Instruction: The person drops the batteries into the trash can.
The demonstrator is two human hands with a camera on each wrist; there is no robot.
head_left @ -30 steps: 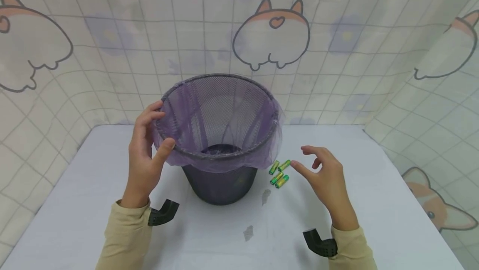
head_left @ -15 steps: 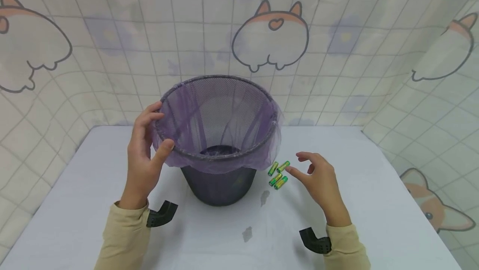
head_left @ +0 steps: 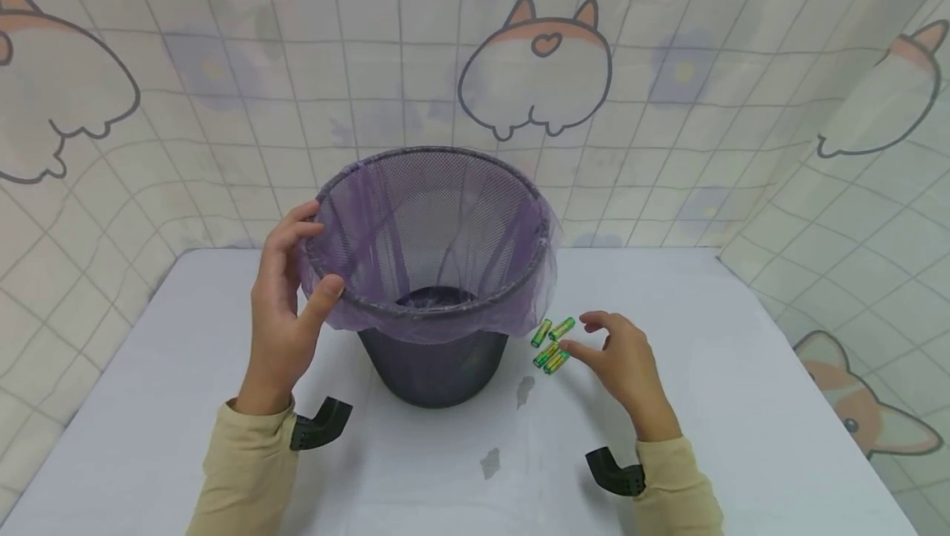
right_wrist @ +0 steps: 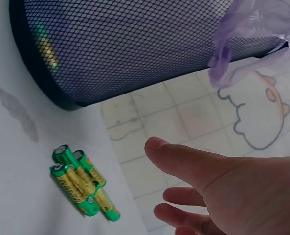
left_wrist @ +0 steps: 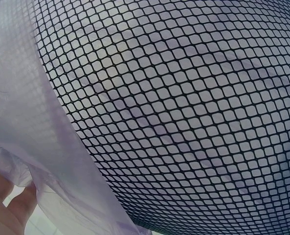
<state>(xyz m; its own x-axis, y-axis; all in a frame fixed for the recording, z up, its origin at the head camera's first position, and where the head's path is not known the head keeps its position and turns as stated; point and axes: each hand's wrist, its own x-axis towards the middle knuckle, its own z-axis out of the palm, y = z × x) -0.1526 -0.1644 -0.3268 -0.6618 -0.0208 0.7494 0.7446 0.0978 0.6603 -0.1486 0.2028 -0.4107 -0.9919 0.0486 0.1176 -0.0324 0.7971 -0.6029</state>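
Note:
A black mesh wastebasket point(head_left: 438, 375) stands on the white table, lined with a thin purple bin bag point(head_left: 426, 330) folded over its rim. My left hand point(head_left: 280, 313) holds the rim at the left, thumb on the near side and fingertips farther back. Only part of that hand point(left_wrist: 5, 208) shows beside the bag in the left wrist view. To the right of the basket lie several green-and-yellow batteries point(head_left: 562, 328), bunched together. My right hand point(head_left: 623, 367) hovers just right of them, thumb and index finger apart; the right wrist view shows the batteries point(right_wrist: 76, 183) apart from the fingers.
Through the mesh low in the basket, a green-and-yellow battery-like shape point(right_wrist: 47, 49) shows. Two grey patches point(head_left: 491, 463) mark the table point(head_left: 416, 486) in front. A checked curtain point(head_left: 356, 66) with cartoon dogs hangs behind and at both sides.
My right hand has moved left and toward me, closer to the batteries, its thumb and index finger still spread. The left hand stays at the rim, and the basket has not moved.

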